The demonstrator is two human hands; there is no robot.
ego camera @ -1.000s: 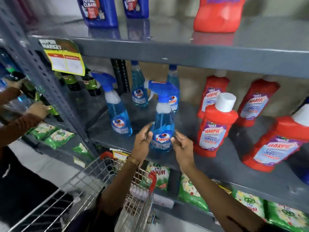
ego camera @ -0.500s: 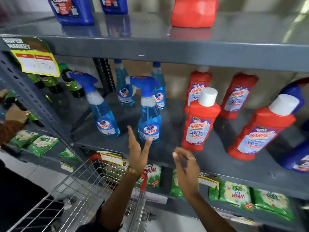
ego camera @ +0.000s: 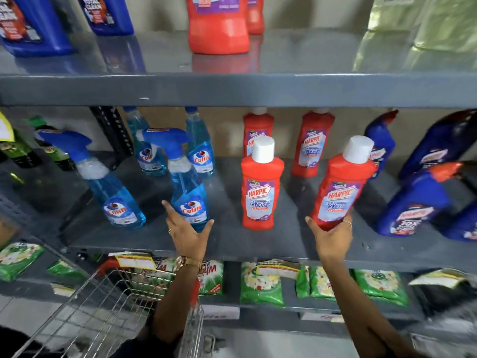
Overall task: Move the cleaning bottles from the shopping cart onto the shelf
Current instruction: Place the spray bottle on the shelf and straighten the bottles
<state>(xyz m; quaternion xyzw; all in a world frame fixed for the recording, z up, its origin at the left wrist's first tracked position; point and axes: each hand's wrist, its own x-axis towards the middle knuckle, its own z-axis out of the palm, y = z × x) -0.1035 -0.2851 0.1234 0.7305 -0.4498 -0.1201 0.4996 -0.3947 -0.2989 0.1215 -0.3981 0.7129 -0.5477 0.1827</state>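
Note:
The grey middle shelf point(ego camera: 245, 245) carries blue Colin spray bottles, red Harpic bottles and dark blue bottles. My left hand point(ego camera: 189, 235) is open, fingers spread, just in front of the base of the front Colin spray bottle point(ego camera: 189, 202). My right hand point(ego camera: 333, 235) grips the bottom of a tilted red Harpic bottle point(ego camera: 340, 187) with a white cap. Another red Harpic bottle point(ego camera: 259, 192) stands upright between my hands. The wire shopping cart point(ego camera: 103, 306) is at the lower left, below my left arm; I cannot see what lies inside it.
A second Colin spray bottle point(ego camera: 111, 192) leans at the left. Dark blue bottles point(ego camera: 418, 202) crowd the shelf's right end. The top shelf point(ego camera: 232, 89) overhangs with blue and red jugs. Green detergent packets point(ego camera: 260, 285) fill the shelf below.
Both hands let go of the Colin spray bottle, which now stands on the shelf. My right hand moved right and now holds a red Harpic bottle by its base.

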